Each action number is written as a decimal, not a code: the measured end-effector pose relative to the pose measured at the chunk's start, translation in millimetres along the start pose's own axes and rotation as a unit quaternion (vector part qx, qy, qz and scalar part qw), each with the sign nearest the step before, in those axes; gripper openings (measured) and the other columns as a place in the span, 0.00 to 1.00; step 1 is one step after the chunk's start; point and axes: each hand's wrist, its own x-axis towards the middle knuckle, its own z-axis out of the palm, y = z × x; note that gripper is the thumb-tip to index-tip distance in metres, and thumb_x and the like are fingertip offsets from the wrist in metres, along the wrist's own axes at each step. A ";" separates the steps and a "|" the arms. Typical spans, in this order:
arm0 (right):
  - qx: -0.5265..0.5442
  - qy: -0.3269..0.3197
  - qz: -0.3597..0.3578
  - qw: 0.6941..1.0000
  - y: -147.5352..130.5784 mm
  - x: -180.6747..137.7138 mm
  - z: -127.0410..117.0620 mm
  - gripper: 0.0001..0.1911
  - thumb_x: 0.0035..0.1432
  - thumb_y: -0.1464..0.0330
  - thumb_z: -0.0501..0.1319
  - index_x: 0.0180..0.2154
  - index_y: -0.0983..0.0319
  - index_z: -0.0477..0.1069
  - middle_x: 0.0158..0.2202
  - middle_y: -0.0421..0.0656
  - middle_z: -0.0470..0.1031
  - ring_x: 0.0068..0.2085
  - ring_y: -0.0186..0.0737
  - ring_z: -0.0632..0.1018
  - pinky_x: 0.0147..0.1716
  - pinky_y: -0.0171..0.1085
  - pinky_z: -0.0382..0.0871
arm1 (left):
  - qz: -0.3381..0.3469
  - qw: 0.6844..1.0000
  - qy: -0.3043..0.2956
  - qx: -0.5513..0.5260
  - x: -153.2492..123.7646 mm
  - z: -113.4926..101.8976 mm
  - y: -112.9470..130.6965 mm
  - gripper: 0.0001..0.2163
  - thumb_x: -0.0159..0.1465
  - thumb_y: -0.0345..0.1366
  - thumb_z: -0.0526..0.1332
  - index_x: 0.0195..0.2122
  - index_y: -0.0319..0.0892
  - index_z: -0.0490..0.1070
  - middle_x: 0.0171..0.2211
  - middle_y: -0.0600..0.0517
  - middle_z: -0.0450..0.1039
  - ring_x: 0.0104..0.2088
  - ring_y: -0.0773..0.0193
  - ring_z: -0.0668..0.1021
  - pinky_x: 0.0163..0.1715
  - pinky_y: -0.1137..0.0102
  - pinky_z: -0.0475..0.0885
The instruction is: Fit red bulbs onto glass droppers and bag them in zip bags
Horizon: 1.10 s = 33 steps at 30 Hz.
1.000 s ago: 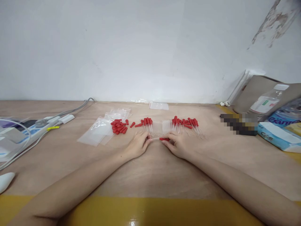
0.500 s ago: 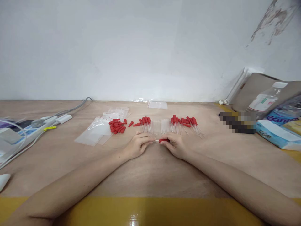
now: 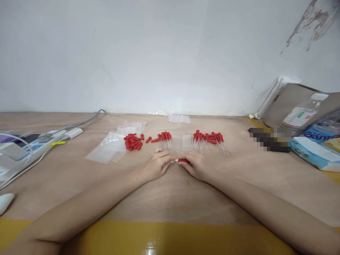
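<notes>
My left hand (image 3: 158,163) and my right hand (image 3: 196,165) meet at the middle of the wooden table (image 3: 170,193), both closed on one dropper (image 3: 181,160). The left fingers pinch its clear glass tube. The right fingers grip its red rubber bulb. Just beyond my hands lies a row of clear glass tubes (image 3: 182,142), flanked by assembled droppers with red bulbs on the left (image 3: 165,139) and on the right (image 3: 209,140). A heap of loose red bulbs (image 3: 133,142) lies further left.
Small clear zip bags (image 3: 111,148) lie left of the bulbs, and one more (image 3: 179,118) by the wall. A power strip with cables (image 3: 46,140) is at the far left. A plastic bottle (image 3: 301,115), cardboard and blue packets (image 3: 315,150) crowd the right.
My hands have drawn closer together along the dropper, so less of the glass tube shows between them. They have also shifted slightly toward me.
</notes>
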 end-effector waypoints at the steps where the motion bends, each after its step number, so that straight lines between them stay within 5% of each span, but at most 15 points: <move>1: -0.007 0.000 0.003 1.000 0.0 0.7 1.0 0.07 0.57 0.68 0.54 0.32 0.62 0.69 0.29 0.43 0.74 0.32 0.36 0.73 0.33 0.34 0.66 | 0.002 1.000 0.001 0.007 0.3 0.6 0.1 0.11 0.64 0.34 0.49 0.39 0.41 0.70 0.30 0.50 0.73 0.31 0.65 0.73 0.37 0.67 0.60; 11: -0.008 0.023 0.023 0.999 2.8 3.8 -1.3 0.08 0.56 0.69 0.55 0.39 0.62 0.68 0.34 0.44 0.72 0.37 0.38 0.73 0.37 0.37 0.67 | 0.015 0.995 0.004 0.094 6.7 -8.4 -1.4 0.10 0.64 0.34 0.49 0.39 0.42 0.70 0.31 0.50 0.73 0.32 0.63 0.73 0.36 0.67 0.60; 16: -0.082 0.098 0.051 0.991 5.2 1.9 -13.2 0.11 0.55 0.69 0.56 0.42 0.62 0.65 0.37 0.46 0.70 0.38 0.40 0.72 0.37 0.39 0.68 | -0.140 0.983 0.075 0.095 14.6 -33.7 -27.5 0.10 0.63 0.34 0.48 0.36 0.40 0.69 0.34 0.48 0.73 0.36 0.60 0.73 0.37 0.67 0.64; 22: -0.126 0.116 0.029 0.985 11.0 -1.1 -15.5 0.10 0.54 0.70 0.55 0.41 0.62 0.65 0.37 0.47 0.70 0.39 0.40 0.72 0.37 0.39 0.68 | -0.363 0.922 0.048 -0.129 35.8 -23.5 -62.0 0.09 0.62 0.37 0.51 0.32 0.40 0.68 0.31 0.50 0.75 0.32 0.64 0.76 0.35 0.70 0.68; 29: -0.156 0.148 0.064 0.975 28.4 -7.0 -29.8 0.10 0.54 0.69 0.54 0.40 0.63 0.66 0.37 0.47 0.70 0.37 0.41 0.72 0.36 0.39 0.67 | -0.420 0.900 0.089 -0.076 35.8 -11.2 -70.3 0.10 0.61 0.36 0.50 0.33 0.39 0.69 0.33 0.48 0.74 0.35 0.60 0.75 0.39 0.66 0.67; 33: -0.208 0.193 0.149 0.947 50.8 -6.2 -52.0 0.09 0.52 0.68 0.54 0.35 0.64 0.70 0.34 0.47 0.70 0.36 0.41 0.72 0.35 0.38 0.64 | -0.428 0.898 0.097 -0.018 35.0 -17.7 -63.6 0.10 0.60 0.36 0.50 0.35 0.39 0.69 0.34 0.48 0.73 0.37 0.59 0.74 0.39 0.66 0.66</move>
